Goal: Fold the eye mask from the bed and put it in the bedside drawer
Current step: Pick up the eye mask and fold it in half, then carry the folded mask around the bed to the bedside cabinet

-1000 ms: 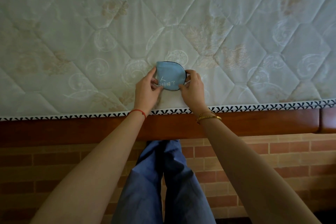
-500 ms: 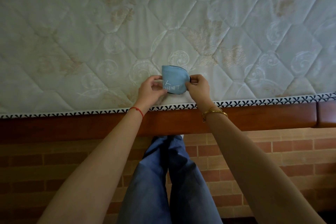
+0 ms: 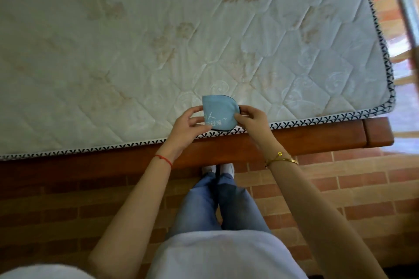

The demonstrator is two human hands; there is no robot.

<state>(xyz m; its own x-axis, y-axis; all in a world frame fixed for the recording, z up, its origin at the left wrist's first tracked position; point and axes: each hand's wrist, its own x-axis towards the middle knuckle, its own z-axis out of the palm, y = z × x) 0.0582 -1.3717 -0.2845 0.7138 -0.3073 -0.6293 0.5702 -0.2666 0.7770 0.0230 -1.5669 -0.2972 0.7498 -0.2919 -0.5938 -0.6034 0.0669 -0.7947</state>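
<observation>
Light blue fabric: the eye mask (image 3: 218, 112), already doubled over, white lettering facing up, dark trim along the lower edge.
Location: at the near edge of the mattress (image 3: 136, 56), just above the wooden bed frame (image 3: 294, 140); whether it rests on the bed or is lifted clear, cannot tell.
Left hand (image 3: 186, 129): grip closed on the mask's left end, thumb beneath, fingers on top.
Right hand (image 3: 251, 120): grip pinching the right end.
Reason for hold: two opposed pinches likely keep the layers aligned so the fold does not spring open.
Drawer: not in view.
Stage, judged: fold done; carrying to the drawer remains.
</observation>
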